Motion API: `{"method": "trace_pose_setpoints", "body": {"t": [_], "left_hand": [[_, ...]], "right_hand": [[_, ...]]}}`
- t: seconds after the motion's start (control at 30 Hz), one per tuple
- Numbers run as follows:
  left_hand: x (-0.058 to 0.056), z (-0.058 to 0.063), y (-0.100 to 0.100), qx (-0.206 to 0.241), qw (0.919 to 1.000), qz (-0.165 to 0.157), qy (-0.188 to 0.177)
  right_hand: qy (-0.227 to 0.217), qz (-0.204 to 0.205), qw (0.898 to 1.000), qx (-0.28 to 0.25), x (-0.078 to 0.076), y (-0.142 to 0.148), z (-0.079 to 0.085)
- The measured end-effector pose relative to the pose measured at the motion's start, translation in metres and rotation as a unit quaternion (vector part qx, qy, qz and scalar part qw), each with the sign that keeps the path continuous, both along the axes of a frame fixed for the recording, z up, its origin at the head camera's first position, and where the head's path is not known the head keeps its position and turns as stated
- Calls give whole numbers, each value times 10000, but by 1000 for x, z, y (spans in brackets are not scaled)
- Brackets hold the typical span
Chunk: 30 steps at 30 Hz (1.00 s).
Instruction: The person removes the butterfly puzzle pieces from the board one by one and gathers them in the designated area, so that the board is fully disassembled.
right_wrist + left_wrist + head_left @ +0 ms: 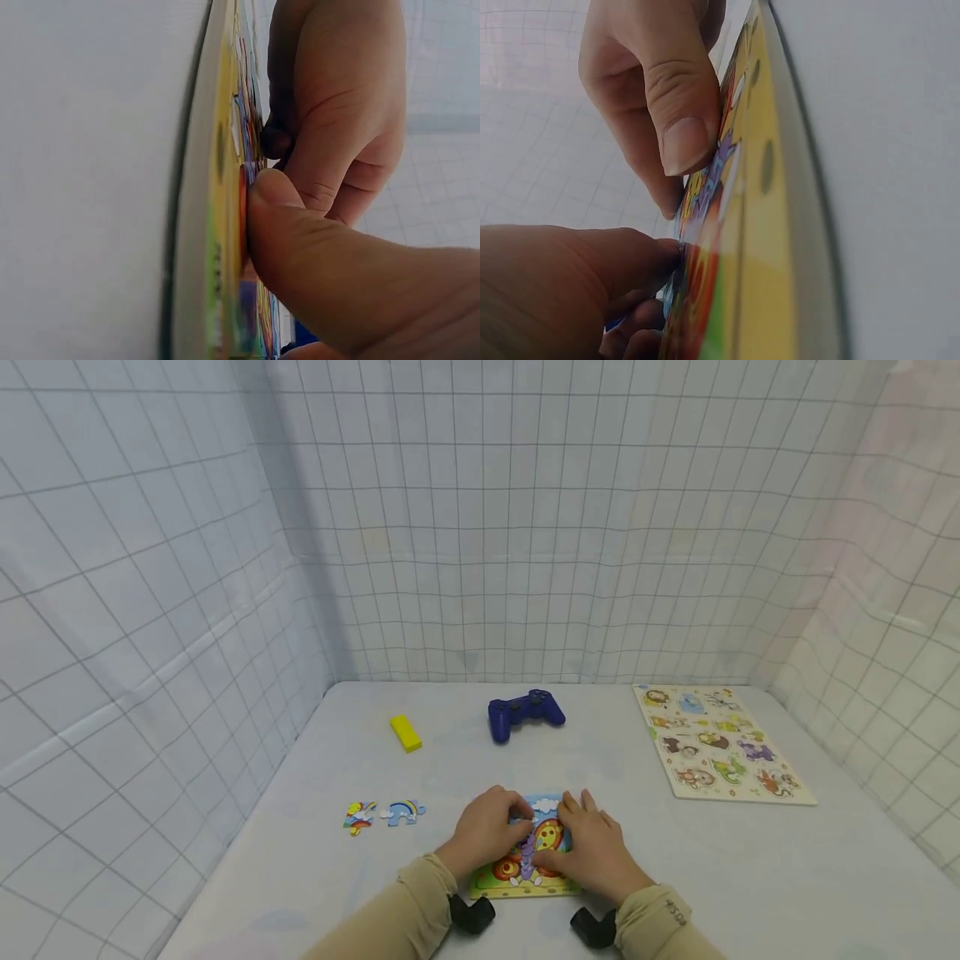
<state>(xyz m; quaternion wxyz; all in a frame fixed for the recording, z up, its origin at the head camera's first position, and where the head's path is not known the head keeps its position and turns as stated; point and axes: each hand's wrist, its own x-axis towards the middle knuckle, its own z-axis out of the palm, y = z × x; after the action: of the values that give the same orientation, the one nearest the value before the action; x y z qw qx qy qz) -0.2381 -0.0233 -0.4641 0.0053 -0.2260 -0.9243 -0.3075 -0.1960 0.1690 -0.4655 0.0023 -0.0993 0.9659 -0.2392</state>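
Observation:
A colourful jigsaw puzzle board (495,888) with a cartoon butterfly picture lies flat on the table in front of me. My left hand (487,828) is over its left half, fingers bent, with thumb and fingertips at the picture near the middle. Whether a piece is between them is hidden. My right hand (597,850) rests on the right side, its thumb (277,196) pressing the picture and the other fingers stretched towards the far right corner. Left of the board lie two loose jigsaw pieces, a sun piece (356,811) and a rainbow piece (403,812).
Beyond the board are a dark blue game controller (524,711) and a yellow block (406,733). A large animal puzzle board (678,787) lies at the far right of the white table (285,852). Grid-patterned cloth walls (480,543) enclose the back and sides.

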Motion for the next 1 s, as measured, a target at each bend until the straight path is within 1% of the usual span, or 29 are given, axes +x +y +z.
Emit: {"method": "trace_pose_setpoints", "body": {"t": [0.13, 0.23, 0.4, 0.5, 0.63, 0.83, 1.0], "left_hand": [[0, 0, 3, -143, 9997, 218, 42], [0, -1, 4, -221, 9991, 348, -8], [0, -3, 5, -221, 9988, 431, -48], [0, -4, 5, -168, 9987, 471, 22], [1, -4, 4, -13, 9988, 485, 98], [1, -2, 0, 383, 9982, 455, 11], [1, 4, -9, 704, 9958, 577, -15]], "right_hand": [[-3, 23, 9999, -129, 0, 3, 1], [-3, 54, 9998, -167, -1, 4, 1], [-26, 81, 9999, -102, -2, 5, 0], [-53, 56, 9999, -74, -3, 4, -1], [-73, 39, 10000, -29, -4, 4, -1], [-90, 5, 10000, -28, -4, 3, -1], [-153, -66, 9999, 16, -3, 4, -1]]}}
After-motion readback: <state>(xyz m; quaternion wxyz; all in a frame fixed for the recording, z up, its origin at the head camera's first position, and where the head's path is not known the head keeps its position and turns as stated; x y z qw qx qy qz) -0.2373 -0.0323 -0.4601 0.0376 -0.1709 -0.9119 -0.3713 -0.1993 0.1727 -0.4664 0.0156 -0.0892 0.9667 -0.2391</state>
